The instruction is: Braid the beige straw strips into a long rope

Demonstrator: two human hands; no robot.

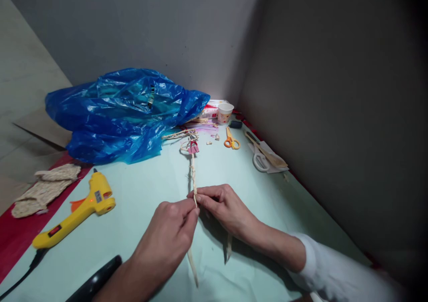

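Observation:
A pale braided cord (193,172) runs along the table toward me from a pink clip (193,148), which grips its far end. My left hand (170,230) pinches strands at the near end of the braid between thumb and forefinger. Just to its right, my right hand (230,208) is closed on the same cord a little farther up. Loose strand ends hang below both hands, one beneath the left and another beneath the right palm. Exactly how the strands cross is hidden by the fingers.
Left lies a yellow glue gun (78,213) near a woven piece (50,188) and a black object (96,279). Behind is a crumpled blue plastic bag (123,110). A paper cup (225,113), orange scissors (230,139) and white-handled scissors (260,160) sit farther back right, along the wall.

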